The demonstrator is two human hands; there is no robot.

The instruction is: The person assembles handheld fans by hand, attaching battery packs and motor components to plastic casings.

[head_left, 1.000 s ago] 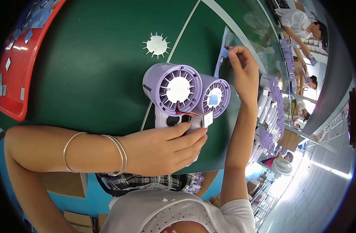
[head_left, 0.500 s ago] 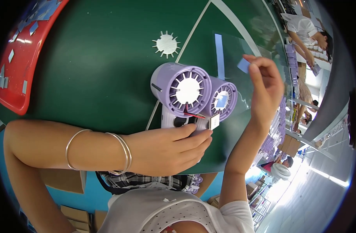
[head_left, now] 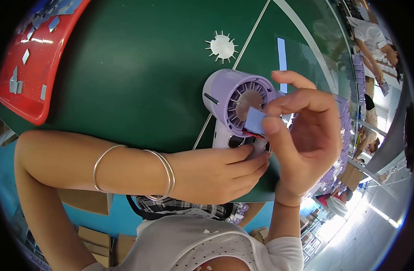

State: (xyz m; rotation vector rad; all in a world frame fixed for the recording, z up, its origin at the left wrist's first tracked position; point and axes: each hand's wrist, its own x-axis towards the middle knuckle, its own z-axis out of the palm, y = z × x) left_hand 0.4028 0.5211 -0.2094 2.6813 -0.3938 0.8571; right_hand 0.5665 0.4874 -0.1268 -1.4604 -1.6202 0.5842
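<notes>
A purple cylindrical housing (head_left: pixel 224 95), seemingly a small fan's, lies on the green table with its round slotted end towards me; a pale disc (head_left: pixel 251 103) sits in that end. My left hand (head_left: pixel 223 174) is closed around the white lower part below it, by thin red and black wires (head_left: pixel 253 133). My right hand (head_left: pixel 308 128) pinches a small light-blue square pad (head_left: pixel 255 120) between thumb and forefinger, in front of the disc. Whether the pad touches the disc I cannot tell. A second purple housing beside the first is mostly hidden behind my right hand.
A white spiked disc (head_left: pixel 223 47) lies on the green table (head_left: pixel 139 77) beyond the housing. A light-blue strip (head_left: pixel 282 56) lies right of it. At the left stands a red tray (head_left: pixel 35 83) with several blue and grey pieces. Co-workers are at the far right.
My right hand has moved left and nearer with the blue pad, from beside the strip to the first housing's face, covering the second housing. The whole view has shifted; my left hand keeps its hold.
</notes>
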